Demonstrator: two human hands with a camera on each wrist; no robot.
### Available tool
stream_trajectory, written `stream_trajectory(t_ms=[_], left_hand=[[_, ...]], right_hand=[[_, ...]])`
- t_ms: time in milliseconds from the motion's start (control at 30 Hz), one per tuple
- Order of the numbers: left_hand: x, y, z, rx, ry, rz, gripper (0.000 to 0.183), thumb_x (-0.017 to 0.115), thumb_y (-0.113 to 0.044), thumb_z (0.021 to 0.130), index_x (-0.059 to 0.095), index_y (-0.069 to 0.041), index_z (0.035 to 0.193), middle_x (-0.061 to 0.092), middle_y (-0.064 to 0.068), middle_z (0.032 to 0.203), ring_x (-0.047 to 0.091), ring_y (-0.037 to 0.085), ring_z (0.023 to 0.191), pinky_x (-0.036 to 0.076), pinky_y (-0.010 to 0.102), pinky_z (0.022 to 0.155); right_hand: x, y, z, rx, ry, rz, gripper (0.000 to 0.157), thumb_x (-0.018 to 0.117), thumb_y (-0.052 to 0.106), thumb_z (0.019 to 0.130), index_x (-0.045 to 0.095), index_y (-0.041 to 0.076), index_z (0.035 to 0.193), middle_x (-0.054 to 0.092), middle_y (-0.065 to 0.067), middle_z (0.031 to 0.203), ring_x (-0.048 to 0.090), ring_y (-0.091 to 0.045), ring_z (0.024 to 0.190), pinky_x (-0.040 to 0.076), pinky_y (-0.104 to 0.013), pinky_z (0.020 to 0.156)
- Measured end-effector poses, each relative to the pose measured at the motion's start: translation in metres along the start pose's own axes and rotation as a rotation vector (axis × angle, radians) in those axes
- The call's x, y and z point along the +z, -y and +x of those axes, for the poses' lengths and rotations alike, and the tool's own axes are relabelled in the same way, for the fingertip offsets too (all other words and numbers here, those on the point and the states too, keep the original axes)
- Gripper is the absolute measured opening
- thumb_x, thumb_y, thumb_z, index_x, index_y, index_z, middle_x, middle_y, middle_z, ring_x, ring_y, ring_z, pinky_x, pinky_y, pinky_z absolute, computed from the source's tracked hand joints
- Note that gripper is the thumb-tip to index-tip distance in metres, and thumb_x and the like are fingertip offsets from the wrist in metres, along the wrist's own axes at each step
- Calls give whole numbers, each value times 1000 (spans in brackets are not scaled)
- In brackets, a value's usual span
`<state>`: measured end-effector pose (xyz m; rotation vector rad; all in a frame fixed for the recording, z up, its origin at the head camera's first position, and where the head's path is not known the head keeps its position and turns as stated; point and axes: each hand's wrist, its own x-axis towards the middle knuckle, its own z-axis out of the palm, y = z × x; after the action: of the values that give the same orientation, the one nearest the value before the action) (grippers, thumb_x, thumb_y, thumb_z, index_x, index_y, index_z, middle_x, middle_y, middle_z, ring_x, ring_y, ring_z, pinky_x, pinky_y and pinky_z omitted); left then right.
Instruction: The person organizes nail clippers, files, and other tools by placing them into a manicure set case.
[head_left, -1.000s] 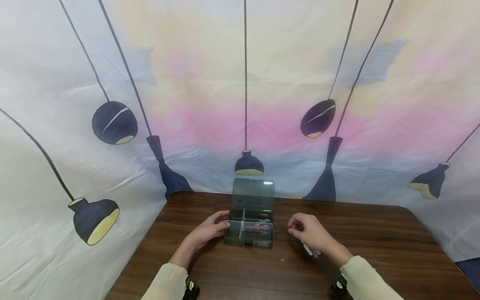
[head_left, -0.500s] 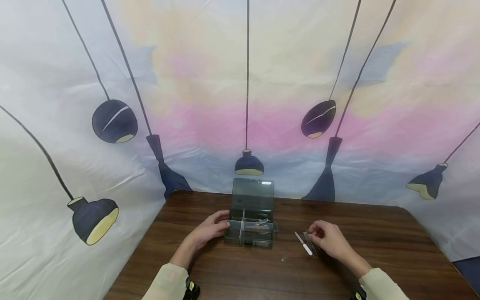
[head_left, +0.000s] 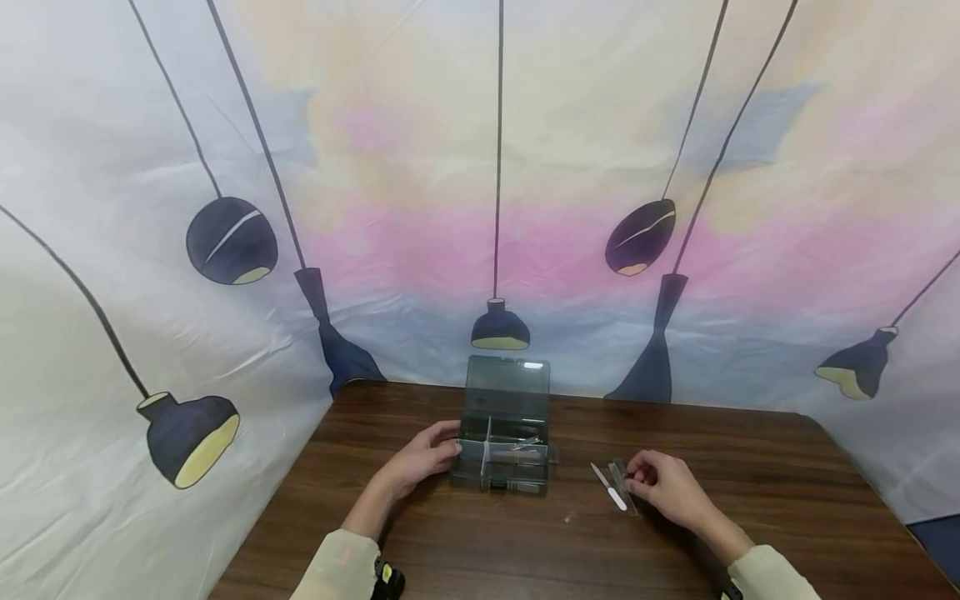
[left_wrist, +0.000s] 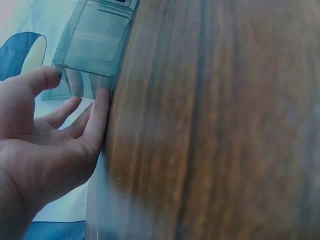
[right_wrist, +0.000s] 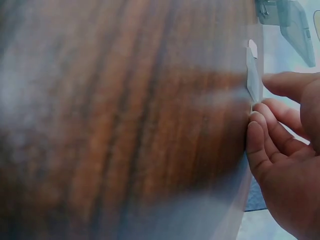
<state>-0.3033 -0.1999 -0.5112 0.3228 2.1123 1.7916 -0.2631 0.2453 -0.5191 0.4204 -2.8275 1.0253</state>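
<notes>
A translucent grey-green compartment box (head_left: 498,483) stands on the table with its lid (head_left: 506,387) raised. My left hand (head_left: 416,460) rests at its left side; in the left wrist view the thumb and extended fingers touch the outer wall. My right hand (head_left: 667,487) is over the table to the right, fingers bent, the tips at a narrow clear plastic strip (head_left: 622,487) that they appear to pinch. The right wrist view shows the strip (right_wrist: 254,80) just at the fingertips. Left of the strip lies a slim pointed tool with a white handle (head_left: 617,500).
White dividers (head_left: 486,450) split the box, and thin shiny items (head_left: 528,444) lie in a right compartment. A small clear scrap (head_left: 568,517) is on the brown wooden table (head_left: 480,554). A cloth backdrop with printed lamps hangs behind the table's far edge.
My right hand has moved right from beside the box, uncovering the white-handled tool, and has come to the right side of the clear strip. The left hand has stayed at the box.
</notes>
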Motion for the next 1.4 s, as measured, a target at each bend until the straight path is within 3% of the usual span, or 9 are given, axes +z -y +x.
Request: stream_trajectory(t_ms=[400,667,1133,1400], left_hand=[[-1,-1,-1,7,9,7,62,57,-24,102,29,-4,154,31,24,154,42,37,136,43,52,105],[-1,-2,-1,-10,1,11,59,54,-21,103,30,-5,154,32,24,154,42,37,136,43,52,105],[-1,-2,0,-18,-1,13,60,55,-22,102,30,-6,155,33,24,154,42,35,136,43,51,106],[0,-2,0,-16,8,15,61,56,-22,102,30,-5,154,33,25,153,43,35,135,42,52,106]], right_hand=[[-1,-2,0,-6,30,26,14,78,9,84,67,11,92,57,5,79,51,-5,68,45,-22,60],[0,-1,4,42,35,28,15,79,11,83,67,10,93,56,6,77,52,-7,68,45,-22,60],[-1,2,7,-70,-8,-123,21,71,-2,77,70,11,93,55,4,82,53,-10,73,46,-25,63],[-1,-2,6,9,-12,-56,19,74,-3,81,70,13,92,58,3,85,55,-8,75,49,-25,66]])
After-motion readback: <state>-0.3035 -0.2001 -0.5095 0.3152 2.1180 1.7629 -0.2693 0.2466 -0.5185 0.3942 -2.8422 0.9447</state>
